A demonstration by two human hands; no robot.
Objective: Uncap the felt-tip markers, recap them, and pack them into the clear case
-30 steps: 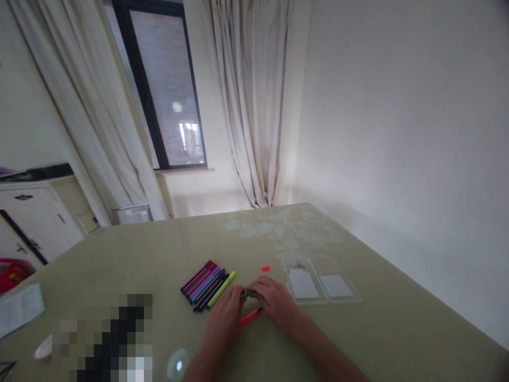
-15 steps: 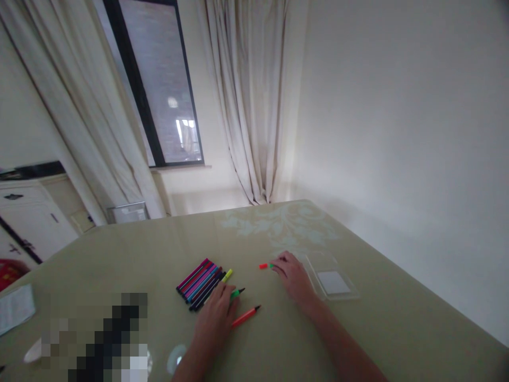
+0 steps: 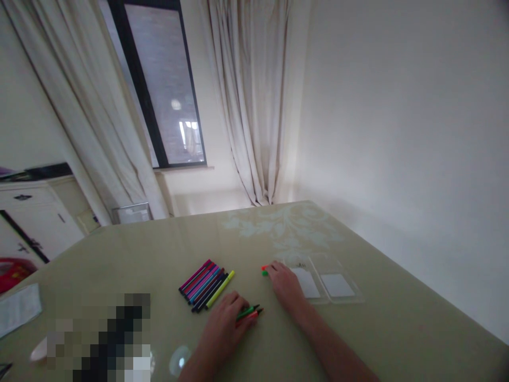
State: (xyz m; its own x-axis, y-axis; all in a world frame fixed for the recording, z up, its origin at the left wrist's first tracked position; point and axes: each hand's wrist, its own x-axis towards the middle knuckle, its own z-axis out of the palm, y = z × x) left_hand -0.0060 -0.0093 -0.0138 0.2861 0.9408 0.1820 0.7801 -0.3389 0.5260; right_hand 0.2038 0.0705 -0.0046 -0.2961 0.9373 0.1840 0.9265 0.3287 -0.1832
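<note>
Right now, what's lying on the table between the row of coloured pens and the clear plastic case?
In the head view, two small caps, orange and green, lie there at the right hand's fingertips; otherwise bare tabletop between the pen row and the clear case.

Pens, caps and case on the table

A row of felt-tip pens (image 3: 205, 283) lay left of two loose pens (image 3: 249, 312); two small caps (image 3: 264, 270) sat behind those, with the open clear plastic case (image 3: 326, 285) at right.

Curtained dark window (image 3: 165, 85), pale walls (image 3: 397, 106), white cabinet (image 3: 35, 212).
</note>
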